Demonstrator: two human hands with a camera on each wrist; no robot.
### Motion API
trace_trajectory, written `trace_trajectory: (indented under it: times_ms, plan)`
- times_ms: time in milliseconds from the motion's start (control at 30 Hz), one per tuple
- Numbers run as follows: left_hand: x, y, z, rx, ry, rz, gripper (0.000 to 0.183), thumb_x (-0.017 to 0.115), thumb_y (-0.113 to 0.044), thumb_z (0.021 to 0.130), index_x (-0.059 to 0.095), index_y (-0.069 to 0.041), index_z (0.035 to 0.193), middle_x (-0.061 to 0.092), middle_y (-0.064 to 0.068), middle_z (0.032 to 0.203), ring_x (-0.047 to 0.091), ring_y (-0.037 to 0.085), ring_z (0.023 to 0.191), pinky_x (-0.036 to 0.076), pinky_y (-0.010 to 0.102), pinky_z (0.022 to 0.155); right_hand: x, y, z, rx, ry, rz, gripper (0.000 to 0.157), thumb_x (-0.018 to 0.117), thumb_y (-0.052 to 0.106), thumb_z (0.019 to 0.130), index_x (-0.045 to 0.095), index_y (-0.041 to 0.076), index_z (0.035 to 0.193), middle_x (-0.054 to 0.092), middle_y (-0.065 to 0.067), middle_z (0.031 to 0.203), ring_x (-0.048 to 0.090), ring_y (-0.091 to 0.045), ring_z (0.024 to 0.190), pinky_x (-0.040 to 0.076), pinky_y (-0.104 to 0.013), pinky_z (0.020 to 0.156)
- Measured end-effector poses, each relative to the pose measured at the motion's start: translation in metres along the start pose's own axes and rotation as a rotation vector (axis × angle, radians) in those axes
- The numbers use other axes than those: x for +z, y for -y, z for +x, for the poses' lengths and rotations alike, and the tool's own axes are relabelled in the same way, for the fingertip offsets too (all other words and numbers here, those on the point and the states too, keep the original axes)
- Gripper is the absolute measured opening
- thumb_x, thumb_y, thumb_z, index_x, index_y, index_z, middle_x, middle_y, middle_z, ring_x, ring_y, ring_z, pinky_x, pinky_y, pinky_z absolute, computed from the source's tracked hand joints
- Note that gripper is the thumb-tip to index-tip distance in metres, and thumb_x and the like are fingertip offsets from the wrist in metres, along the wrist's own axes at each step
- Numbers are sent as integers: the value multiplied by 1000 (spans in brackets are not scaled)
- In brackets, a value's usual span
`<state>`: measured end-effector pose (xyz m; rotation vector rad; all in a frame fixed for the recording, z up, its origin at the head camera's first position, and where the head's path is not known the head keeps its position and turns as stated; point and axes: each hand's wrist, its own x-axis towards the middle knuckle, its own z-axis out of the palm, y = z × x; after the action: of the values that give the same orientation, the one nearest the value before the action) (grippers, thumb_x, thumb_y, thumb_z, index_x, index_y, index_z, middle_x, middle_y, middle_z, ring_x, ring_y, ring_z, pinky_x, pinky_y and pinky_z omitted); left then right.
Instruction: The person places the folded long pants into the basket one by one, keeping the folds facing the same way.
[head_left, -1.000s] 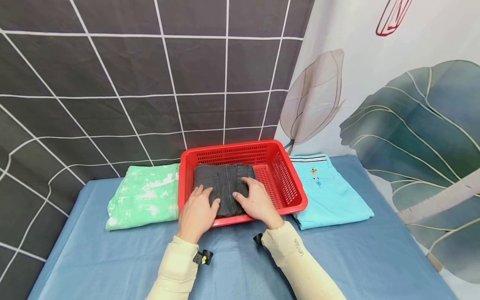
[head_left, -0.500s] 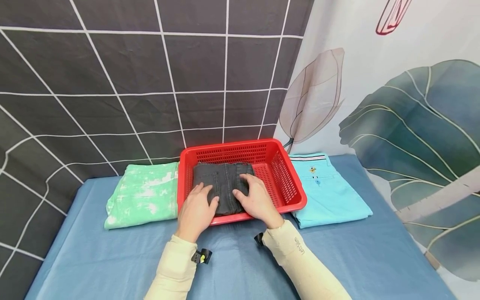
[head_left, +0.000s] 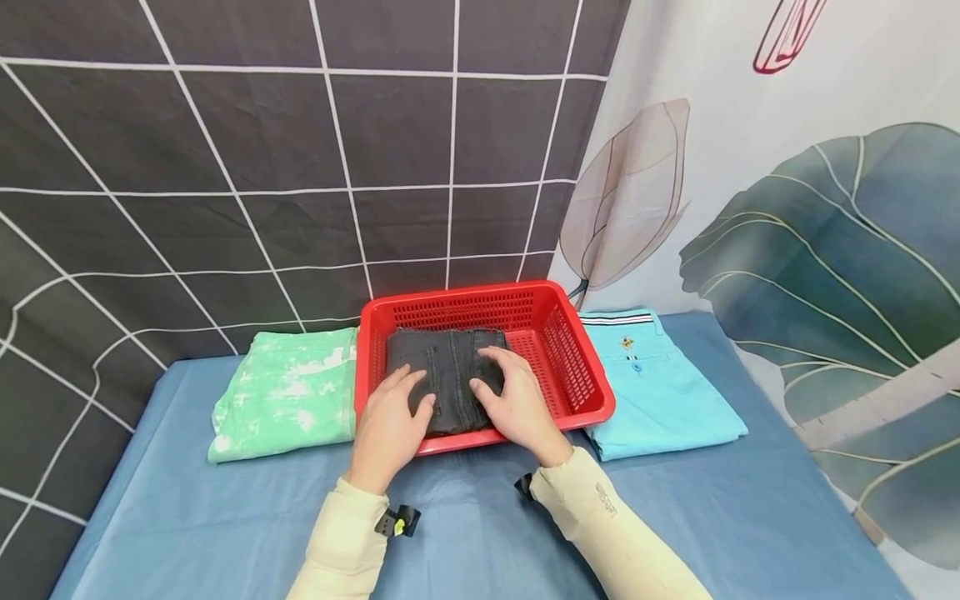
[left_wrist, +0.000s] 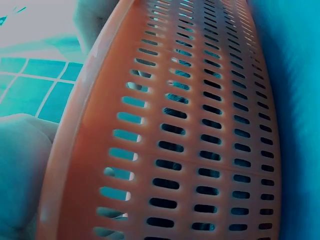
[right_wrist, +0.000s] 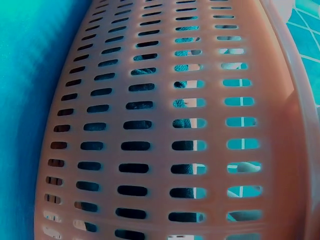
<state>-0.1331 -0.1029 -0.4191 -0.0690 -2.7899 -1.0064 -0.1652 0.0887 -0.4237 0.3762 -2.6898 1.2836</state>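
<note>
Folded dark grey jeans lie in the left and middle part of a red plastic basket, seams and a pocket showing on top. My left hand reaches over the basket's front rim, its spread fingers at the left side of the jeans. From the right, my right hand reaches in with loosely bent fingers over the right side of the jeans. In the left wrist view, the slotted basket wall hides the fingertips. A similar slotted wall fills the right wrist view.
A folded green-and-white garment lies against the basket's left side. On the right is a folded light blue garment with a striped waistband. All rest on a blue-covered surface, with a dark gridded cloth behind.
My left hand has shifted slightly left and toward me. The right hand has moved slightly right, with its thumb a little off its earlier spot. The jeans and basket stay put.
</note>
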Motion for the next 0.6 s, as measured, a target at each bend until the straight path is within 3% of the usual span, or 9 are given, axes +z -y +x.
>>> trace_trajectory:
  times_ms: [600]
  plan:
    - [-28, 5, -8, -23, -44, -49, 44, 68, -20, 94, 64, -5, 134, 52, 19, 146, 48, 40, 134, 37, 59, 109, -4, 7, -13, -98, -46, 21, 43, 70, 14, 93, 61, 6, 134, 54, -15, 143, 43, -31, 136, 38, -54, 110]
